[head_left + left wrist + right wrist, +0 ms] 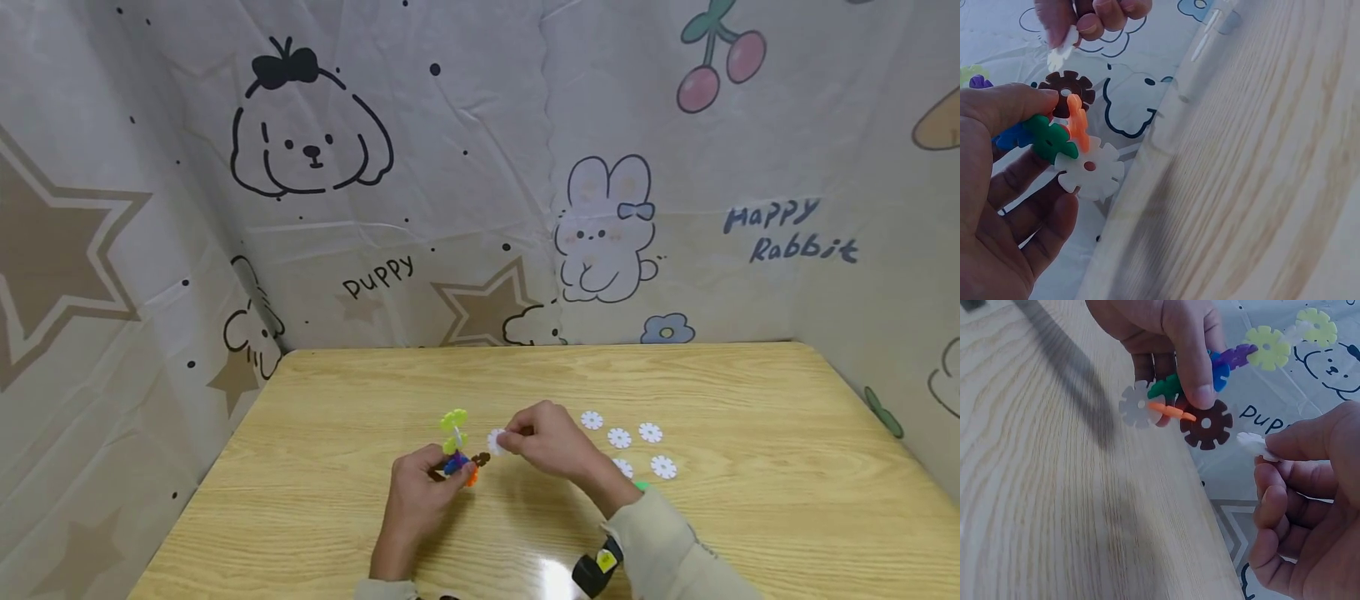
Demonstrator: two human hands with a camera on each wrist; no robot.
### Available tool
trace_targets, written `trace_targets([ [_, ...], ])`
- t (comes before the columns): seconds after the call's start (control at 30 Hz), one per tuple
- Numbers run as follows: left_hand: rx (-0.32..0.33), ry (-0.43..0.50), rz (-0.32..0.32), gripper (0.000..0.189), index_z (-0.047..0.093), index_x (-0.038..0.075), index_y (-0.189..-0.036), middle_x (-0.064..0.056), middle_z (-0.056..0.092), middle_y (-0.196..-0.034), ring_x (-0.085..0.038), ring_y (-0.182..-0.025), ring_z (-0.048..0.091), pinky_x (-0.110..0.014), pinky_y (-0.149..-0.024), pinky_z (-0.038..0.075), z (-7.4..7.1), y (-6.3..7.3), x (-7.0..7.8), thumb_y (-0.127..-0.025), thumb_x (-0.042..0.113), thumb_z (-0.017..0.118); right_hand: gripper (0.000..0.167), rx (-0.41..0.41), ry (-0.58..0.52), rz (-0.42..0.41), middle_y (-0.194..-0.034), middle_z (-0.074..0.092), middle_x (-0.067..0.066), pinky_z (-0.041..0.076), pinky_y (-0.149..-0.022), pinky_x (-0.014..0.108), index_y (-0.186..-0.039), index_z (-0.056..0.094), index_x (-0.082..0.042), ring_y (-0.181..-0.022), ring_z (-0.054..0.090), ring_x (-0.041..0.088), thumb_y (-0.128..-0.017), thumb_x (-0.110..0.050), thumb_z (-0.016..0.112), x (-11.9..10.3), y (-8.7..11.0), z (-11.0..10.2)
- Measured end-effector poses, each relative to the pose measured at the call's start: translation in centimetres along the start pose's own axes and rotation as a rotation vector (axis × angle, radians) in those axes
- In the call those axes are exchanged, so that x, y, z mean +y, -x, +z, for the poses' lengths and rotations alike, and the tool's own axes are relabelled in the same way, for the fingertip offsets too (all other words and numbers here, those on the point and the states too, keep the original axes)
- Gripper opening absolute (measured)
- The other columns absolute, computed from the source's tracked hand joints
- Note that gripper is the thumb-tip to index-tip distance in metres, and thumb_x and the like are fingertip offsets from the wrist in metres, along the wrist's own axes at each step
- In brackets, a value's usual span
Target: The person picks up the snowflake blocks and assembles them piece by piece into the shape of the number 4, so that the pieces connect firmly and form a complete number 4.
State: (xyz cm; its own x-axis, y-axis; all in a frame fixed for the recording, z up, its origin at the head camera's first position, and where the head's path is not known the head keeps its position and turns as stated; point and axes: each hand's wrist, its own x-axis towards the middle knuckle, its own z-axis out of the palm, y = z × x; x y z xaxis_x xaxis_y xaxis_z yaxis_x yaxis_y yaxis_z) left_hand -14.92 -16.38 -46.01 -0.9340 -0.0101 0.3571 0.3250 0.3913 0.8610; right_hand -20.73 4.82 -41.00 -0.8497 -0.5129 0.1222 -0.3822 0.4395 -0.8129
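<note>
My left hand (422, 492) grips a chain of interlocking snowflake discs by its middle, thumb across the blue and green ones. In the right wrist view the chain shows yellow discs (1268, 347), a purple disc (1242, 356), a blue disc (1222, 376), a green disc (1164, 386), an orange disc (1171, 411), a white disc (1132, 405) and a brown disc (1216, 434). Between thumb and forefinger, my right hand (551, 442) pinches a single white disc (1251, 444). This disc faces the brown one, with a small gap between them.
Several loose white discs (618, 437) lie on the wooden table (337, 400) to the right. A green piece (641, 485) peeks out beside the right sleeve (667, 542). A printed cloth (480, 167) hangs behind the table and at its sides.
</note>
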Motion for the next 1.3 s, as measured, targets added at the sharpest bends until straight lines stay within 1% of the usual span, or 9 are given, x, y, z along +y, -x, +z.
trace_targets([
  [0.27,-0.004,-0.029,0.018,0.013,0.072,0.011,-0.076,-0.001,0.074,-0.084,-0.014,-0.075,0.068,-0.026,-0.06,0.055,0.2,-0.1,-0.1,-0.082,0.009,0.083,0.024,0.018,-0.038,0.024,-0.06,0.057,-0.002,0.034,-0.048,0.025,-0.071,0.073,-0.01,-0.051,0.039,0.009,-0.094,-0.015,0.067,-0.3,0.1,0.3],
  [0.4,-0.003,-0.042,0.024,0.013,0.072,0.012,-0.075,0.0,0.074,-0.083,-0.014,-0.075,0.068,-0.026,-0.06,0.055,0.3,-0.1,-0.1,-0.082,0.01,0.083,0.025,0.025,-0.053,0.04,-0.058,0.055,-0.003,0.032,-0.047,0.025,-0.07,0.072,-0.01,-0.05,0.038,0.009,-0.094,-0.015,0.067,-0.2,0.2,0.5],
  [0.57,-0.011,-0.052,0.026,0.015,0.071,0.012,-0.075,-0.003,0.074,-0.085,-0.016,-0.076,0.069,-0.026,-0.06,0.055,0.4,-0.1,-0.2,-0.083,0.012,0.083,0.025,0.029,-0.058,0.048,-0.055,0.051,-0.006,0.03,-0.046,0.025,-0.07,0.073,-0.009,-0.048,0.036,0.008,-0.094,-0.015,0.067,-0.1,0.2,0.7],
  [0.77,-0.016,-0.036,0.029,0.017,0.069,0.011,-0.073,-0.004,0.074,-0.085,-0.017,-0.076,0.07,-0.026,-0.06,0.056,0.4,-0.1,0.0,-0.084,0.011,0.082,0.025,0.027,-0.05,0.055,-0.057,0.055,-0.004,0.03,-0.045,0.024,-0.071,0.073,-0.006,-0.048,0.037,0.007,-0.093,-0.016,0.066,-0.1,0.2,1.0],
  [0.87,-0.011,-0.02,0.04,0.017,0.069,0.011,-0.073,-0.002,0.074,-0.081,-0.014,-0.072,0.068,-0.026,-0.06,0.056,0.5,0.0,0.1,-0.083,0.008,0.082,0.024,0.026,-0.046,0.053,-0.056,0.054,-0.006,0.03,-0.045,0.023,-0.071,0.073,-0.005,-0.048,0.036,0.006,-0.092,-0.014,0.065,-0.1,0.3,1.1],
  [0.93,-0.002,-0.014,0.051,0.018,0.07,0.012,-0.072,0.001,0.072,-0.077,-0.012,-0.069,0.066,-0.026,-0.06,0.055,0.5,0.0,0.2,-0.081,0.005,0.083,0.024,0.029,-0.044,0.051,-0.056,0.053,-0.006,0.029,-0.045,0.022,-0.071,0.073,-0.004,-0.047,0.036,0.006,-0.092,-0.014,0.065,-0.1,0.3,1.2],
  [1.07,0.012,0.002,0.074,0.024,0.069,0.015,-0.07,0.007,0.067,-0.072,-0.01,-0.066,0.063,-0.026,-0.061,0.055,0.7,-0.1,0.4,-0.079,-0.003,0.082,0.025,0.046,-0.043,0.05,-0.056,0.053,-0.007,0.029,-0.045,0.023,-0.07,0.072,-0.003,-0.048,0.036,0.006,-0.092,-0.013,0.065,-0.2,0.5,1.4],
  [1.2,0.027,0.023,0.093,0.027,0.068,0.013,-0.07,0.006,0.065,-0.072,-0.01,-0.068,0.063,-0.029,-0.062,0.057,1.0,-0.1,0.6,-0.077,-0.009,0.081,0.025,0.075,-0.047,0.044,-0.056,0.053,-0.007,0.029,-0.044,0.023,-0.068,0.071,-0.003,-0.048,0.037,0.006,-0.091,-0.013,0.066,-0.4,0.6,1.6],
  [1.3,0.057,0.006,0.125,0.027,0.066,0.009,-0.069,0.002,0.065,-0.071,-0.01,-0.067,0.063,-0.032,-0.06,0.057,1.1,-0.1,1.3,-0.076,-0.013,0.079,0.026,0.093,-0.059,0.043,-0.055,0.052,-0.007,0.028,-0.044,0.023,-0.066,0.069,-0.003,-0.048,0.037,0.006,-0.09,-0.012,0.066,-0.5,0.6,1.6],
])
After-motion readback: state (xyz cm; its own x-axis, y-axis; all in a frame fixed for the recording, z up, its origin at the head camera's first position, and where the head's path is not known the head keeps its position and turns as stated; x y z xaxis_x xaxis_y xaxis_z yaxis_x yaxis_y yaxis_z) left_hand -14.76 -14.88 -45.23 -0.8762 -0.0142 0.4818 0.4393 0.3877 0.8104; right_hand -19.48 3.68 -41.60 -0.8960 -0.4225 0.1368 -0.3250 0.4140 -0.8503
